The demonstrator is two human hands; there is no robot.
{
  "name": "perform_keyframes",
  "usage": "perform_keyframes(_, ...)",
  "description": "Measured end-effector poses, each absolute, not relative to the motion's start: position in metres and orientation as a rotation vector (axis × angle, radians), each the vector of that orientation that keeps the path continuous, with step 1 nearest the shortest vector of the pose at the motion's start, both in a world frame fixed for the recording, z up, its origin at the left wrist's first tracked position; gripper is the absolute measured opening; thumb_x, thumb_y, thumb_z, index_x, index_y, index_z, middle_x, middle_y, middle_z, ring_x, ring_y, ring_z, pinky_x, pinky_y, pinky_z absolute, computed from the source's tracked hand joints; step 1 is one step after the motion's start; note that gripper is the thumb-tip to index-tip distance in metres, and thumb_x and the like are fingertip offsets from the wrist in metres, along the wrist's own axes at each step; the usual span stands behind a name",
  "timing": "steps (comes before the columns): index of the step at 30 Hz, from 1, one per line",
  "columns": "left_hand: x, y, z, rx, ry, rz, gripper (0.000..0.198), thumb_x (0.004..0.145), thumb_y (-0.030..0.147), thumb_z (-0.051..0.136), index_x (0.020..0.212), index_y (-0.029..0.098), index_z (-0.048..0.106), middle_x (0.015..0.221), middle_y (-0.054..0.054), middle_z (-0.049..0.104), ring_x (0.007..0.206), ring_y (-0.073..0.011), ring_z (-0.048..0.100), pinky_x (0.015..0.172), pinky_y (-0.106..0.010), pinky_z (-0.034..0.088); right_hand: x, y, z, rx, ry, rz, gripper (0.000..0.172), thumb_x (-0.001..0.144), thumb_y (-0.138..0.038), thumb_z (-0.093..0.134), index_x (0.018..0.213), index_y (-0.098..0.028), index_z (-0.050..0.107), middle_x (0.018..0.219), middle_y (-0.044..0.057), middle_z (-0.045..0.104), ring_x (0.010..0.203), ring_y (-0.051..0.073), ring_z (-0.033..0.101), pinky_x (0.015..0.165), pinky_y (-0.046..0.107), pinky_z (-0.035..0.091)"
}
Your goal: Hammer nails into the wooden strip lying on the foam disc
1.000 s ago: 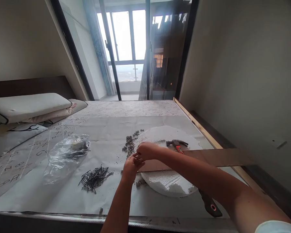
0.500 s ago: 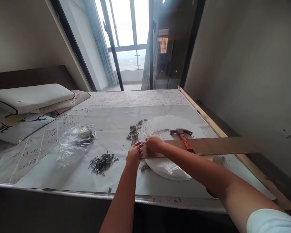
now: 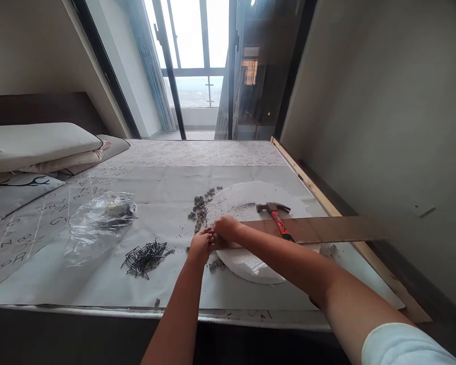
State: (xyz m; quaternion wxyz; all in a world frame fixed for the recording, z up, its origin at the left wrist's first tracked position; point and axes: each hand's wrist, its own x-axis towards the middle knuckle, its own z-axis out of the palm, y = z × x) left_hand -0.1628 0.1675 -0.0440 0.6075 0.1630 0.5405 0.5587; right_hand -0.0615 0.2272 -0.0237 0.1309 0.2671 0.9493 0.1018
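Observation:
My left hand (image 3: 200,245) and my right hand (image 3: 225,228) meet at the left end of a long brown wooden board (image 3: 327,229). Both have their fingers pinched together on something too small to make out. The board lies across a round white foam slab (image 3: 251,203). A hammer with a red and black handle (image 3: 275,215) rests on the foam and board, just right of my right hand. A pile of dark nails (image 3: 146,256) lies on the sheet left of my left hand.
Grey crumbly bits (image 3: 199,213) are scattered beside the foam. A crumpled clear plastic bag (image 3: 99,220) lies at the left. Pillows (image 3: 34,149) are stacked at the far left. A pale wooden strip (image 3: 311,187) runs along the right edge by the wall. Glass doors stand behind.
The view has shifted slightly; both hands stay pinched together at the board's left end, now a little lower and to the left in the picture. Nothing else has moved.

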Motion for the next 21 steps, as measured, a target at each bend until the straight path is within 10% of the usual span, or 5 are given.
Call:
perform_keyframes(16,-0.16,0.163,-0.036,0.343,1.253,1.29,0.044,0.061,-0.009,0.041,0.098,0.014,0.043,0.071,0.0,0.049,0.038,-0.0006,0.036,0.035,-0.014,0.024,-0.044,0.237,0.029,0.95,2.855,0.203,0.017,0.085,-0.025,0.052,0.089,-0.01,0.06,0.092,0.006,0.062,0.082,0.016,0.059,0.072,0.034,0.049)
perform_keyframes(21,-0.159,0.163,-0.033,0.328,1.211,1.298,0.042,0.063,-0.007,0.044,0.098,0.014,0.043,0.07,-0.003,0.055,0.049,-0.0078,0.054,0.046,-0.019,0.042,-0.044,0.231,0.038,0.857,2.96,0.081,0.015,0.084,-0.021,0.05,0.081,-0.012,0.062,0.087,0.004,0.064,0.079,0.014,0.058,0.071,0.03,0.046)
